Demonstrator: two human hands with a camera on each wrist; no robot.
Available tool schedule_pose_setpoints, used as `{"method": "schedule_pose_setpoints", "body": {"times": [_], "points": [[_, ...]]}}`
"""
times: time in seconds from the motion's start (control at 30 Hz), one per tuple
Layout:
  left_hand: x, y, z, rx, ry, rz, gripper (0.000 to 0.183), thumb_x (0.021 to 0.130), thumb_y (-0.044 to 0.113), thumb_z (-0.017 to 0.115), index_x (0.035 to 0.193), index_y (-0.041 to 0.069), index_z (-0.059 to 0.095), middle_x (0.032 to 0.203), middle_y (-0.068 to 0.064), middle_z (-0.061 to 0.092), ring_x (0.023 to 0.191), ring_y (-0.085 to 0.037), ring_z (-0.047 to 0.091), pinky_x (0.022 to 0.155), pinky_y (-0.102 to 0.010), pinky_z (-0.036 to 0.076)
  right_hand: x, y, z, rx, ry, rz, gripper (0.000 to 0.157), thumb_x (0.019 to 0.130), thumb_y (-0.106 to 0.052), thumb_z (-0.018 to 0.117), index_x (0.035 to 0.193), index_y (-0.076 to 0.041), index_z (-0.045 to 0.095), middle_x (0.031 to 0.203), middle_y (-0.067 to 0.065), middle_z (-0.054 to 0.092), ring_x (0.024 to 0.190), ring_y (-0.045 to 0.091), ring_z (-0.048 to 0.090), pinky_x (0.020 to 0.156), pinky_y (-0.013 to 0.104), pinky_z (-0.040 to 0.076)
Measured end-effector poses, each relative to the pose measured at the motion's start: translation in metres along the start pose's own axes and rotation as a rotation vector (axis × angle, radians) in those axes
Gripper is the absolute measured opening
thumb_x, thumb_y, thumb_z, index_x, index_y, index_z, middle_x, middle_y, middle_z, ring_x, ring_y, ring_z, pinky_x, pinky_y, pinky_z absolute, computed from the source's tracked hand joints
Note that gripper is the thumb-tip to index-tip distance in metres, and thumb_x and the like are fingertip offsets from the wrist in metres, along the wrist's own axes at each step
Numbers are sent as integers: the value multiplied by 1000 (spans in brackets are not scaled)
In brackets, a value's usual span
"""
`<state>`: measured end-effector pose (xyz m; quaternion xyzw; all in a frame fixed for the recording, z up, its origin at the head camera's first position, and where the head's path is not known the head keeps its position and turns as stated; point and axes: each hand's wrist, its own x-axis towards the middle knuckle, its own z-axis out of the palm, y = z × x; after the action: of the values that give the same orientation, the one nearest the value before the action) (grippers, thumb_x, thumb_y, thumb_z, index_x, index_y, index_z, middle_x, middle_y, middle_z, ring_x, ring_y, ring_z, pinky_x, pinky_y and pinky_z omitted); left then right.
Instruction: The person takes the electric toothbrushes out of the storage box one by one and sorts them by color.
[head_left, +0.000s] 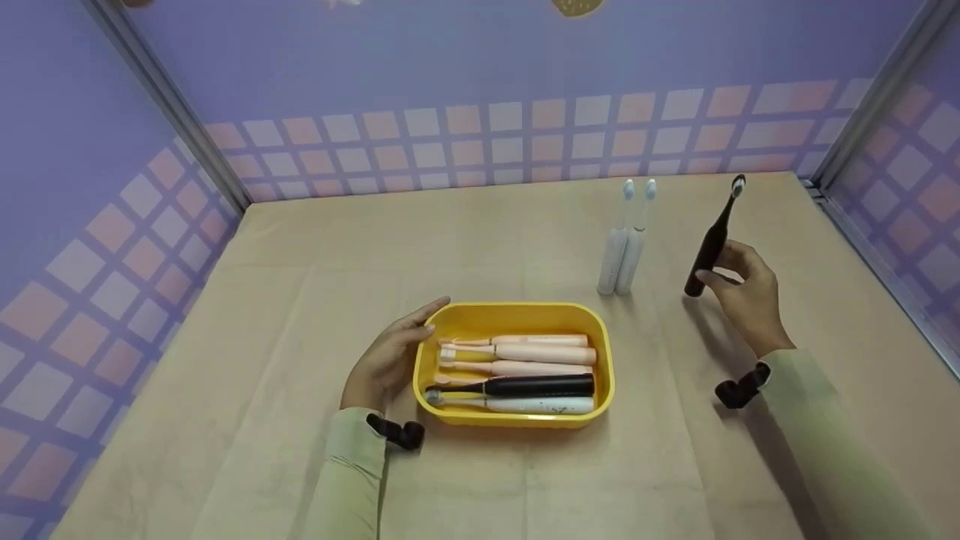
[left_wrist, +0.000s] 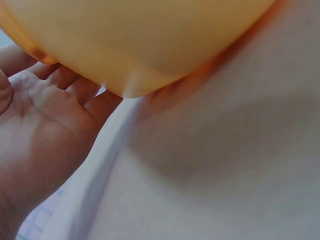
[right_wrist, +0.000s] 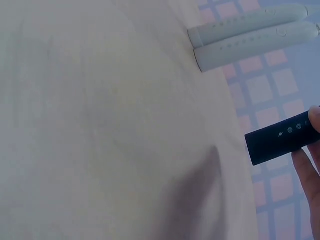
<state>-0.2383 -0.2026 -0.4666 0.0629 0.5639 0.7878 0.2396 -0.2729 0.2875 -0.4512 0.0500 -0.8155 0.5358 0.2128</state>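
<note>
My right hand (head_left: 752, 300) pinches a black electric toothbrush (head_left: 709, 255) by its handle, thumb on one side and fingers on the other. The brush is held upright with its head at the top; button icons show on the handle (right_wrist: 277, 137) in the right wrist view. At the left end of a yellow plastic bin (head_left: 517, 421), my left hand (head_left: 386, 364) grips the rim and wall; the left wrist view shows its fingers against the outside of the bin (left_wrist: 150, 45). Inside lie several pink toothbrushes (head_left: 544, 352), a black toothbrush (head_left: 540, 385) and a white patterned toothbrush (head_left: 540, 405).
Two white electric toothbrushes (head_left: 621, 259) stand upright side by side behind the bin's right end. A pale cloth covers the table (head_left: 360, 247). Purple walls with pink and white checks (head_left: 480, 135) enclose the back and sides.
</note>
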Motion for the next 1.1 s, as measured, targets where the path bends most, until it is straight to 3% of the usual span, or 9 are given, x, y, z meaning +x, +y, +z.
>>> {"method": "schedule_pose_setpoints", "body": {"times": [0.23, 0.57, 0.8, 0.93, 1.1], "points": [[-1, 1, -2, 29, -38, 13, 53, 101, 12, 43, 152, 17, 30, 137, -6, 52, 118, -17, 57, 98, -29, 49, 5, 8, -3, -51, 30, 40, 46, 88, -5, 67, 130, -4, 51, 105, -16, 56, 100, -6, 55, 88, 8, 47], [0, 0, -2, 32, -41, 17, 52, 102, 12, 42, 152, 18, 30, 144, -12, 46, 124, -21, 53, 100, -29, 48, 12, 11, -5, -113, 77, 113, 47, 88, -4, 66, 132, -5, 49, 103, -17, 55, 99, -8, 53, 88, 11, 48], [0, -2, -2, 16, -47, 18, 53, 101, 14, 45, 152, 17, 30, 138, -9, 51, 120, -19, 56, 99, -30, 49, 13, 13, -5, -194, 83, 132, 45, 91, -5, 64, 133, -5, 48, 108, -9, 56, 100, -7, 52, 91, 17, 49], [-1, -1, -2, -6, -47, 14, 54, 101, 15, 46, 152, 18, 31, 136, -9, 52, 118, -19, 57, 98, -30, 50, 13, 15, -5, -235, 76, 140, 46, 92, -5, 62, 135, -5, 46, 116, 3, 58, 106, 0, 54, 95, 21, 49], [-2, 0, -1, -3, -46, 17, 54, 101, 11, 44, 152, 16, 30, 136, -9, 52, 118, -19, 57, 98, -30, 50, 13, 17, -7, -247, 48, 156, 48, 95, -7, 58, 139, -4, 41, 126, 13, 55, 118, 18, 53, 101, 30, 47]]}}
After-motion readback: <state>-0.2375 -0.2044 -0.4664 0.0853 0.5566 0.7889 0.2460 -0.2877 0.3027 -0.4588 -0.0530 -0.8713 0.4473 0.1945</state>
